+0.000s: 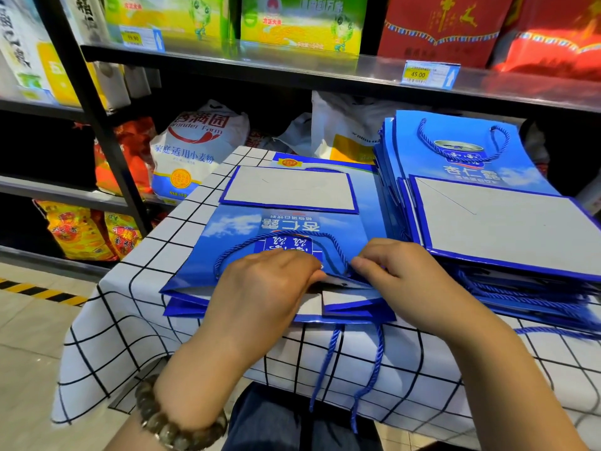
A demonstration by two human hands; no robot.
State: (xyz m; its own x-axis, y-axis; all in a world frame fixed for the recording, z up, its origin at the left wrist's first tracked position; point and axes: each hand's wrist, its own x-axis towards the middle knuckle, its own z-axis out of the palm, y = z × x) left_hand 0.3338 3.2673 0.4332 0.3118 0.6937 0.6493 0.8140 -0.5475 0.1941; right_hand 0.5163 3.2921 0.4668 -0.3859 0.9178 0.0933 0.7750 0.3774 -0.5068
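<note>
The blue bag (286,229) lies flat at the near edge of the surface (136,307), one cord handle (328,362) hanging over. Bare surface lies left of the bag, and a stack of bags (494,219) sits just right of it. The left hand (263,288) and right hand (406,275) pinch its mouth rim, slightly parted on pale lining.

A paper bag (286,229) lies flat on the desk (130,320). Just right of the bag sits a stack of bags (494,216). Behind the bag, a shelf (74,192) holds a flour sack (192,148).
</note>
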